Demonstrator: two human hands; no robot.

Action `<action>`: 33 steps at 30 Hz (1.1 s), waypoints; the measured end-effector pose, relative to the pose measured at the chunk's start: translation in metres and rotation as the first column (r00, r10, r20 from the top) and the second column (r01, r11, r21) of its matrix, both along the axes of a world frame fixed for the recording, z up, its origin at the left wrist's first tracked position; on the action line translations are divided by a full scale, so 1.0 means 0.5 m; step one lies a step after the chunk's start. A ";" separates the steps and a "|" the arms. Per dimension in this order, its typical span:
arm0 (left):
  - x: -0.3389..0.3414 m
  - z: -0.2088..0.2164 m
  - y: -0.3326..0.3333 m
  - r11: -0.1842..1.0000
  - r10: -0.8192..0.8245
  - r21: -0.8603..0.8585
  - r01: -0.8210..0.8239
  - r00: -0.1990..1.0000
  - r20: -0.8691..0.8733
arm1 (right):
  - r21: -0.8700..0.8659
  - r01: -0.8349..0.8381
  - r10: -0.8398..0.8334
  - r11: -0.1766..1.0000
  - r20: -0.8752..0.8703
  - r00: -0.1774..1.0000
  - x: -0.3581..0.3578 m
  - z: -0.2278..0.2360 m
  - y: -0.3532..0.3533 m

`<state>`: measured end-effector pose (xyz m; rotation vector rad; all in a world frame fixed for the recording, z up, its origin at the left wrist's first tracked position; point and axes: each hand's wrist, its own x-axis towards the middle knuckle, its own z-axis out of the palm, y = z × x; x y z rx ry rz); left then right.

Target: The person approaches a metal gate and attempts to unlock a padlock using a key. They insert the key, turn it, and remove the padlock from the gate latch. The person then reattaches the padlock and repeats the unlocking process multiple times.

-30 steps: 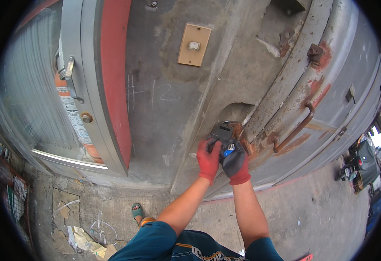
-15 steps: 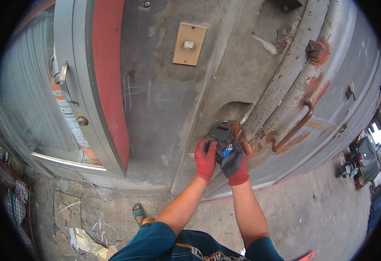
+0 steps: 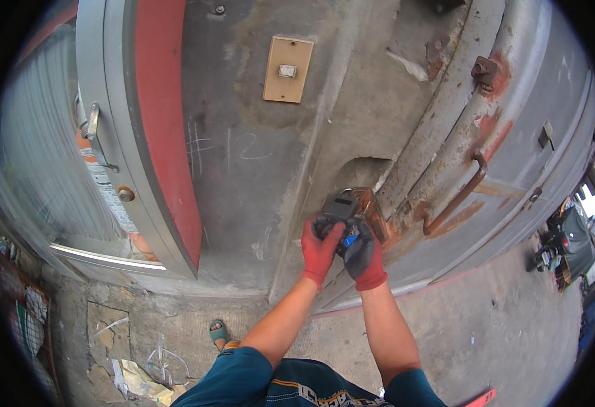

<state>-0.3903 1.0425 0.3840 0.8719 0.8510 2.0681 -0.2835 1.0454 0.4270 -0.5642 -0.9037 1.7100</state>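
A dark grey padlock (image 3: 341,205) is at the rusty steel bracket (image 3: 372,214) low on the wall beside the metal door. Both my hands wear red gloves with black palms and fingers. My left hand (image 3: 320,244) has its fingers closed around the padlock's lower left side. Close beside it, my right hand (image 3: 365,256) is closed with its fingers curled inward. A small blue piece (image 3: 350,240) shows between that thumb and fingers; its kind is not clear. The padlock's lower end is hidden by my fingers, and I cannot tell whether its shackle is fastened.
A curved rusty handle (image 3: 461,197) sticks out from the grey metal door (image 3: 508,197) at the right. A beige switch plate (image 3: 288,70) is on the wall above. The glass door (image 3: 53,149) stands at the left. Paper scraps (image 3: 141,380) lie on the ground.
My right fingers have turned over the small blue piece, which shows less now. My left hand has shifted slightly lower against the padlock. The view has moved a little.
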 end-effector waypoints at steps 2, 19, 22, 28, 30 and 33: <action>-0.002 0.009 -0.002 0.999 0.037 -0.030 -0.040 0.995 -0.097 | 0.064 -0.028 0.029 0.998 -0.015 0.999 -0.002 0.005 -0.007; -0.006 0.009 0.012 0.988 0.051 -0.140 -0.072 0.988 -0.147 | 0.046 0.261 -0.265 0.964 0.198 0.944 -0.015 0.012 -0.011; -0.009 0.011 0.007 0.988 0.080 -0.115 -0.104 0.977 -0.198 | 0.049 0.258 -0.262 0.965 0.198 0.944 -0.014 0.011 -0.009; -0.011 0.026 0.004 0.976 0.067 -0.184 -0.119 0.961 -0.268 | 0.051 0.244 -0.249 0.968 0.194 0.949 -0.015 0.007 -0.005; -0.013 0.025 0.004 0.975 0.065 -0.188 -0.122 0.957 -0.284 | 0.027 0.253 -0.253 0.967 0.185 0.949 -0.015 0.007 -0.006; -0.015 0.015 0.005 0.984 0.053 -0.152 -0.097 0.962 -0.270 | 0.041 0.259 -0.262 0.965 0.186 0.947 -0.014 0.005 -0.007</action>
